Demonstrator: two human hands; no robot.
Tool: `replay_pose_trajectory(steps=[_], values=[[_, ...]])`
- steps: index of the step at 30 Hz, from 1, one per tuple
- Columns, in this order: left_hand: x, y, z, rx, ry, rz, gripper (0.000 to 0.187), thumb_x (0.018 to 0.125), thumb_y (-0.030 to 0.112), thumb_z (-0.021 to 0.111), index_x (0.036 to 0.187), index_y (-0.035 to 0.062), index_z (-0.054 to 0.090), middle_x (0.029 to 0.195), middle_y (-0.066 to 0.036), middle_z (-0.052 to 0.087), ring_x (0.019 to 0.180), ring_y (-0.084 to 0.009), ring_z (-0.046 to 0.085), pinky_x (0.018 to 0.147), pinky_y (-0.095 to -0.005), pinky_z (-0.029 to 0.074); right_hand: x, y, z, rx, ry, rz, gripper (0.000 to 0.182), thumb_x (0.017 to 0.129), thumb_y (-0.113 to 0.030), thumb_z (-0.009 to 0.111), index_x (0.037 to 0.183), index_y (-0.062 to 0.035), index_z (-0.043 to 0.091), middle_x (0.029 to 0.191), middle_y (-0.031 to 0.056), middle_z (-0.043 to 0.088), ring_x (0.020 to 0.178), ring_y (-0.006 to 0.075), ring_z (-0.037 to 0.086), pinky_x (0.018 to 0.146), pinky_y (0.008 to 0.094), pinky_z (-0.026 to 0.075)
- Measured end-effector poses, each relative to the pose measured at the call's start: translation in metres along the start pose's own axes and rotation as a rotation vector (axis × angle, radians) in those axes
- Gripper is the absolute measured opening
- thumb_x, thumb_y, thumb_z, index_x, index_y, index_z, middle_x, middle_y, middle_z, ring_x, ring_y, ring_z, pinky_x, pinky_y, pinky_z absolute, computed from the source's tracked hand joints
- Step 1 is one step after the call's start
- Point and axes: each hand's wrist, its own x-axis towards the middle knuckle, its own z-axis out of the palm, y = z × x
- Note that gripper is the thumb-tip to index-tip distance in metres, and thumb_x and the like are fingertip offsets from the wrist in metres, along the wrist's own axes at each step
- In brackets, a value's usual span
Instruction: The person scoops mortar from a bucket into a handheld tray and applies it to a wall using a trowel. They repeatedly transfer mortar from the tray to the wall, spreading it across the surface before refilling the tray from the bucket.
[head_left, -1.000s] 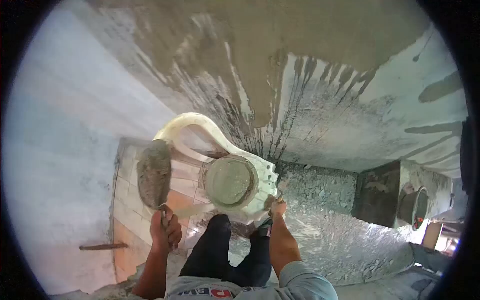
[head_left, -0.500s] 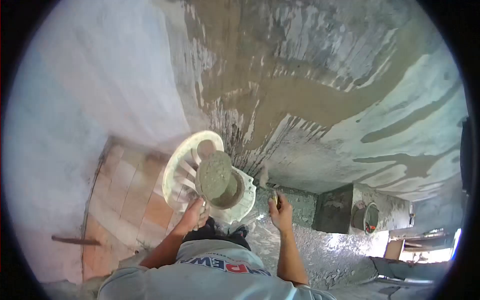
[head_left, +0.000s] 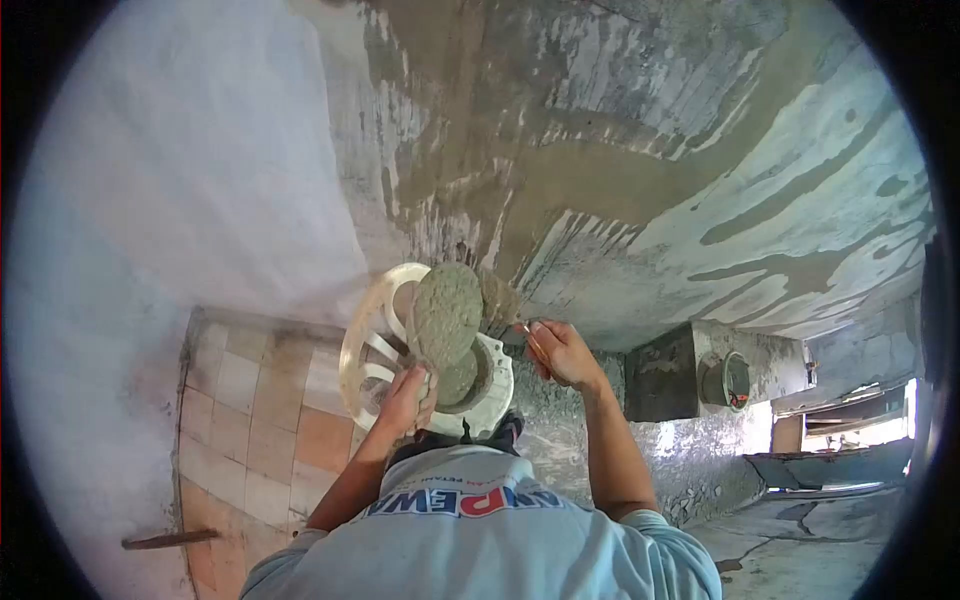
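Observation:
In front of me my left hand (head_left: 408, 400) is closed on the near edge of a rounded mortar board. A heap of wet grey mortar (head_left: 447, 310) covers its face. My right hand (head_left: 562, 355) grips the handle of a trowel (head_left: 498, 298), whose blade lies at the right side of the heap, close to the wall. Below the board, a tub of mortar (head_left: 462, 385) stands on the seat of a white plastic chair (head_left: 492, 405). The board hides part of the tub and the chair back.
Ahead rises a wall (head_left: 590, 190) with wet, dark mortar patches and streaks. Tiled floor (head_left: 270, 420) lies to the left. On the right, a bucket (head_left: 733, 380) stands on a grey block (head_left: 665, 375), and rubble covers the floor beyond my right arm.
My right hand has risen and moved forward, bringing the trowel up beside the mortar heap. The loaded board in my left hand has shifted slightly to the right and up.

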Motion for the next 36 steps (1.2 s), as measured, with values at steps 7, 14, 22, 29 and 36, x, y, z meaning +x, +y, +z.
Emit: replay_pose_trajectory(steps=[7,14,22,29,36], values=[[0.012,-0.003,0.005,-0.026,0.048,0.065,0.04,0.107,0.047,0.039,0.092,0.0113,0.048,0.056,0.002,0.039,0.037,-0.0108,0.034,0.034,-0.0275,0.029,0.002,0.026,0.041,0.04,0.048,0.025,0.042,0.109,-0.032,0.043,0.117,0.0034,0.065,0.058,-0.0017,0.044,0.044,0.0095,0.041,0.042,0.0274,0.038],[0.017,-0.017,0.007,-0.061,0.139,0.074,0.039,0.107,0.046,0.04,0.092,0.0112,0.048,0.056,0.001,0.04,0.036,-0.0115,0.034,0.034,-0.0284,0.029,-0.005,0.045,0.098,0.627,-0.065,0.138,0.028,0.109,-0.033,0.042,0.111,-0.0075,0.053,0.067,0.0061,0.056,0.042,0.0141,0.048,0.036,0.0294,0.038],[0.007,-0.021,0.004,-0.11,0.101,0.038,0.039,0.106,0.048,0.042,0.093,0.0124,0.049,0.056,0.001,0.041,0.038,-0.012,0.036,0.036,-0.0282,0.028,-0.03,0.019,0.108,0.745,-0.142,0.04,0.026,0.109,-0.033,0.039,0.106,-0.0104,0.05,0.075,0.0106,0.057,0.043,0.0161,0.049,0.037,0.0288,0.039],[0.0,-0.016,0.009,-0.119,0.193,-0.013,0.04,0.105,0.047,0.041,0.089,0.0123,0.052,0.057,-0.002,0.045,0.042,-0.0161,0.042,0.04,-0.0337,0.035,-0.038,-0.036,0.09,0.63,-0.208,-0.028,0.039,0.107,-0.026,0.034,0.126,-0.0013,0.058,0.082,0.01,0.06,0.051,0.0157,0.051,0.048,0.029,0.045],[0.014,-0.029,-0.012,-0.139,-0.037,0.066,0.041,0.104,0.051,0.043,0.089,0.0135,0.051,0.057,-0.001,0.04,0.039,-0.0143,0.036,0.035,-0.0319,0.032,-0.03,-0.163,0.045,0.779,-0.372,-0.286,0.046,0.103,-0.029,0.042,0.138,-0.0001,0.05,0.09,0.0073,0.058,0.061,0.0138,0.054,0.05,0.0283,0.047]])
